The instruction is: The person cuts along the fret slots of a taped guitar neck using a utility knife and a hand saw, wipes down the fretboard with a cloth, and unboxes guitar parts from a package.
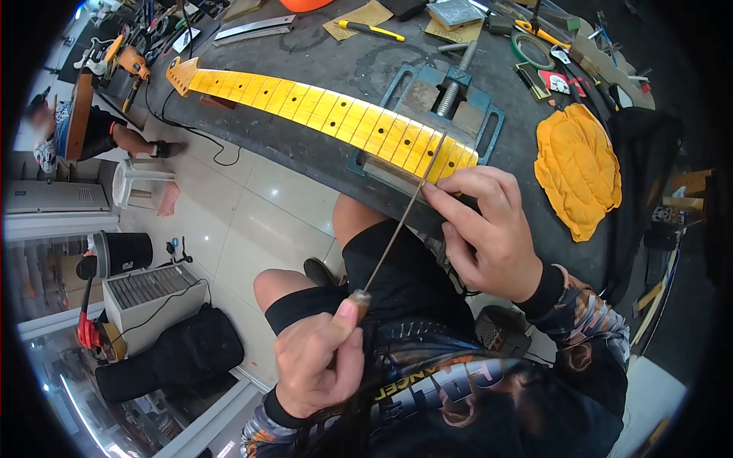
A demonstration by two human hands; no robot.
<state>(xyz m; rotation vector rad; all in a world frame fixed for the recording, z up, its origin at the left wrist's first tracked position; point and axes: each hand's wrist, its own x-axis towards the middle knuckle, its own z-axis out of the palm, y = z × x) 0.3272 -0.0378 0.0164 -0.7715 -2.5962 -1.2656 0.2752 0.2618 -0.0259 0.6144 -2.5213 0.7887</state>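
A glossy yellow guitar neck (305, 108) with dark dot inlays and thin frets lies along the bench edge. Its right end rests over a blue metal vise (427, 95). My left hand (317, 357) is closed around the short wooden handle of a thin file (397, 233), thumb on top. The slim blade runs up and right, crossing the neck near its right end. At the neck's near edge, my right hand (492, 233) has its fingertips closed on the blade. Its other fingers are curled, and their undersides are hidden.
A yellow cloth (578, 172) lies right of the vise. A yellow cutter (372, 30), green tape roll (532, 50) and several tools cover the bench's far side. Below left are a white stool (141, 179), black case (172, 355) and bucket (126, 253). Another person (92, 126) sits far left.
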